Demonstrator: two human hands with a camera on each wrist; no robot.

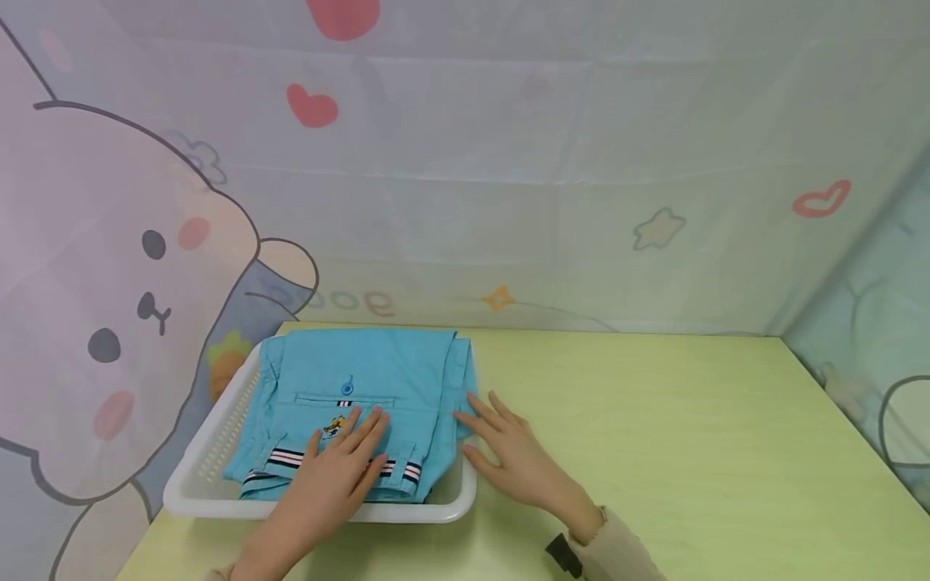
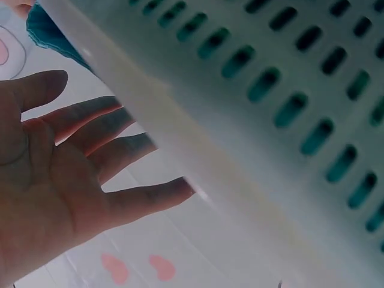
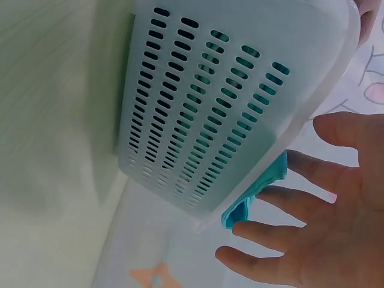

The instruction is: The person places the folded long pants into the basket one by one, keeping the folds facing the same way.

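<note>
Folded turquoise trousers (image 1: pixel 385 355), with a buttoned pocket and striped waistband trim, lie in a white plastic basket (image 1: pixel 211 507) in the head view. My left hand (image 1: pixel 330 476) is spread over them near the waistband, fingers extended. At the basket's right side my right hand (image 1: pixel 519 456) has its fingers apart, the tips by the trousers' edge. The right wrist view shows turquoise cloth (image 3: pixel 258 186) hanging over the rim beside those fingers; whether they touch it I cannot tell. In the left wrist view the basket's wall (image 2: pixel 198 114) covers the left fingertips.
The basket stands on the left part of a pale yellow-green table (image 1: pixel 654 436). Behind the table hangs a printed cloth backdrop (image 1: pixel 465 226) with hearts and a large cartoon animal. A black object (image 1: pixel 563 555) sits by the right sleeve (image 1: pixel 617 549).
</note>
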